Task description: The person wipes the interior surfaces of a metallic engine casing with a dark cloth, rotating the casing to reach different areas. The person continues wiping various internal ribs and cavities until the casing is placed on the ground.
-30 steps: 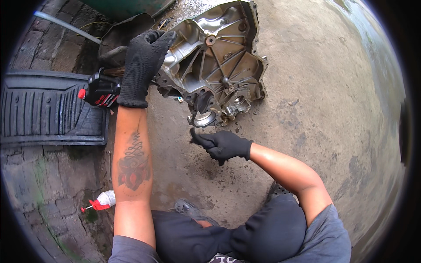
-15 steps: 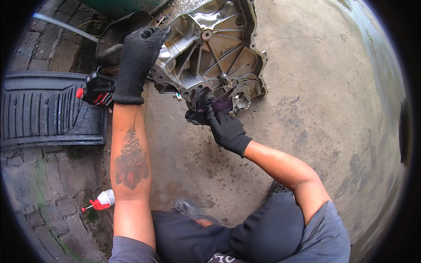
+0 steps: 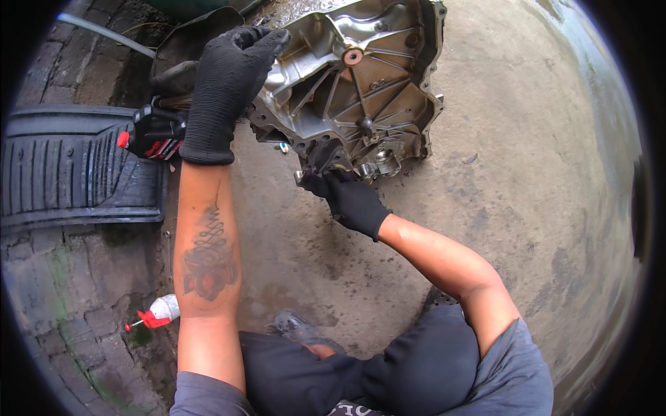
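A large cast metal housing [image 3: 399,66], ribbed inside with bolt holes along its rim, stands tilted at the top middle. My left hand [image 3: 234,80], in a black knit glove, is closed on the housing's left edge; its fingertips are partly hidden. My right hand [image 3: 355,206], gloved in black too, presses a dark cloth [image 3: 323,154] against the housing's lower corner. Its fingers are bunched on the cloth, and part of the cloth is hidden under them. Just right of the cloth, a round metal opening [image 3: 383,158] shows on the housing.
A black bottle with a red cap [image 3: 152,132] stands beside my left wrist. Left of it lies a ribbed black rubber mat [image 3: 76,173]. A white bottle with a red pump top [image 3: 161,310] lies near my left forearm. Stained concrete [image 3: 513,187] stretches to the right; bricks [image 3: 48,298] border the left.
The housing has shifted right and turned slightly, my left hand moving with it. My right hand has moved slightly up and left, and less of the cloth shows.
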`<state>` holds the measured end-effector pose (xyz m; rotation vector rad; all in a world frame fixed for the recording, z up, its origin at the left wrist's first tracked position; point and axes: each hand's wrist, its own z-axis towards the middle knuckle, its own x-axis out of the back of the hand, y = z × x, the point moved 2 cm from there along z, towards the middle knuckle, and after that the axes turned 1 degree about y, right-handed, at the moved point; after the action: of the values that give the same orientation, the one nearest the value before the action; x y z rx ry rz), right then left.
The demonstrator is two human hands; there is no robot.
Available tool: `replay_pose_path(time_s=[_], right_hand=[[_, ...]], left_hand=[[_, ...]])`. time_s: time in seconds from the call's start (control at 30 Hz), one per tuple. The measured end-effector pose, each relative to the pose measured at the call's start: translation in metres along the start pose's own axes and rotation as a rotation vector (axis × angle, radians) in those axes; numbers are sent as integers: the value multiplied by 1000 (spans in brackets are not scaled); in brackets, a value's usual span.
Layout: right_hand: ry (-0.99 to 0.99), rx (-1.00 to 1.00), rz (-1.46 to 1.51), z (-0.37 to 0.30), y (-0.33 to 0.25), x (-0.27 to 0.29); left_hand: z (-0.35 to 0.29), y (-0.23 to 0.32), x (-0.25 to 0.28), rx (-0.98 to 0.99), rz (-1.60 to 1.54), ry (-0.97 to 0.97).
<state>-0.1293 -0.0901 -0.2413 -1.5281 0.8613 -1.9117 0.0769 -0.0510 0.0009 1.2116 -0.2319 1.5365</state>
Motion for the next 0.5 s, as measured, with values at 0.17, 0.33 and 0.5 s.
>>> replay_pose_path(time_s=[0.17,0.33,0.5], right_hand=[[-270,117,38,0,-2,25],[-71,223,-43,-6,3,75],[366,343,-44,9,14,73]], left_hand=[[-1,5,6,165,-67,-24],[-5,-15,2,134,-47,-25],[-4,-31,3,-434,427,-40]])
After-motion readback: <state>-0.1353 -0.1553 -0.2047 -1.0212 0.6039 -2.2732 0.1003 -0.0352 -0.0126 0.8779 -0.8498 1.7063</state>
